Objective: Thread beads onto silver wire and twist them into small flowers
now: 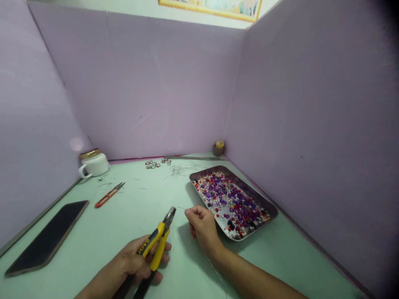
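Observation:
My left hand (137, 259) is wrapped round the yellow and black handles of a pair of pliers (159, 238), whose metal jaws point up and to the right. Just right of the jaws, my right hand (203, 228) pinches a thin wire (181, 208) between thumb and forefinger. The wire's short end sticks out toward the jaws; whether it touches them I cannot tell. A longer thin strand hangs below my right wrist. Close beside that hand lies a metal tray (234, 238) of red, purple, white and black beads (229, 197).
Orange thread snips (109, 195) and a dark phone-like slab (50, 234) lie on the left. Behind them stands a white lidded mug (96, 165). Beaded rings (152, 164), cut wire bits (177, 169) and long rods (196, 158) lie at the back. Purple panels (149, 83) enclose the table.

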Demonstrator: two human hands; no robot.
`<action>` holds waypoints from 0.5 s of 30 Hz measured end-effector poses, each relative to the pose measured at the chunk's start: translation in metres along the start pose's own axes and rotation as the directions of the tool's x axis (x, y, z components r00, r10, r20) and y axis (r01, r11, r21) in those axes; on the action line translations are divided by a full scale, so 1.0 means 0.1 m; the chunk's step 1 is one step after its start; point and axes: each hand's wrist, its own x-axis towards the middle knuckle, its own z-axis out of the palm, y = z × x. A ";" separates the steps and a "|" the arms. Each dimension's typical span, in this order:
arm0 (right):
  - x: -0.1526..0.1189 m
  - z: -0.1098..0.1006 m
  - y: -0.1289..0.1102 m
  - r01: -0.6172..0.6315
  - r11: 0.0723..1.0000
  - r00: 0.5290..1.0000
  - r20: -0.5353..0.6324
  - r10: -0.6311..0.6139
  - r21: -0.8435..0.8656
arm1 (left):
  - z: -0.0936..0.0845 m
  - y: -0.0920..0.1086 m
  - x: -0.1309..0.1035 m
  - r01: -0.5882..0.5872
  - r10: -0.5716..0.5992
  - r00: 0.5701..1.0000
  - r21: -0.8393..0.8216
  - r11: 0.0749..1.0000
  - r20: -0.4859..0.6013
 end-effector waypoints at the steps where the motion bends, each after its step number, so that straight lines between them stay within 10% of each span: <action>1: -0.01 0.00 0.00 0.018 1.000 1.000 -0.013 -0.018 -0.020 | 0.00 -0.03 0.01 0.000 0.000 1.000 0.007 1.000 -0.009; 15: -0.02 0.03 0.00 -0.002 1.000 0.998 0.064 0.001 0.017 | -0.19 -0.33 0.40 0.061 -0.074 0.990 -0.103 0.993 -0.119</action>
